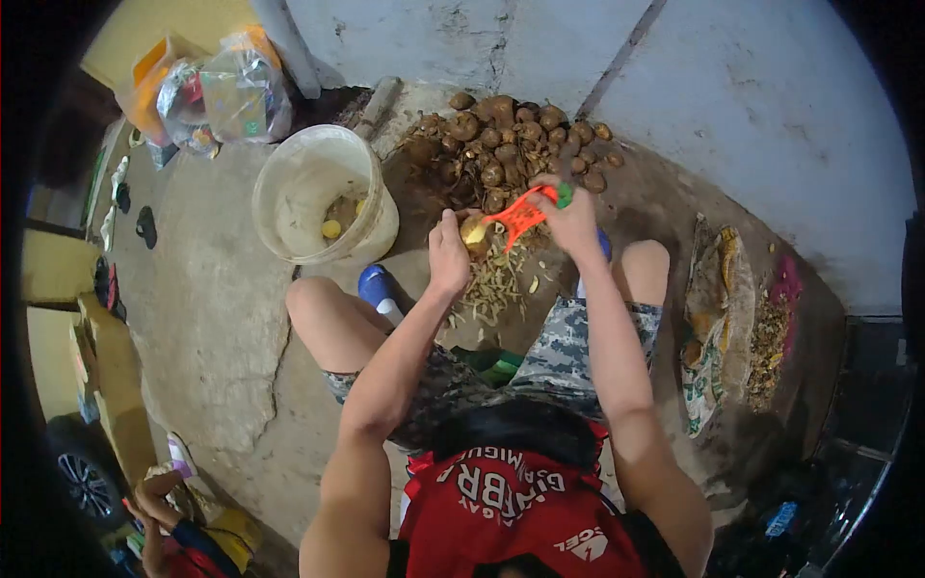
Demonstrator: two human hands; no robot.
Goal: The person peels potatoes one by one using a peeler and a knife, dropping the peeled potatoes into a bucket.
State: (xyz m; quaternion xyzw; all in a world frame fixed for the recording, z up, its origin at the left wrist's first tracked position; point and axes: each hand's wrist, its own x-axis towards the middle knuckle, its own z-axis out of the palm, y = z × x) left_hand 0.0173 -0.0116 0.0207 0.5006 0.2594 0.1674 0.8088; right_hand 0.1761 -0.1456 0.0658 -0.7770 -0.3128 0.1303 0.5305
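My left hand (449,252) is closed around a partly peeled, potato-like root vegetable (474,234), its yellow flesh showing on one side. My right hand (570,220) grips an orange peeler (521,220) with a green part at the handle end. The peeler's wide end is close to the vegetable; whether its blade touches cannot be made out. Below both hands lies a scatter of pale peel strips (494,289) on the floor. A heap of unpeeled brown root vegetables (493,144) rests just beyond, against the wall.
A whitish bucket (378,226) with a few yellow pieces inside stands to the left. Filled plastic bags (241,91) sit at the back left. On the right are an open sack (708,328) and a patch of scraps (769,352). Another person (188,525) is at the lower left.
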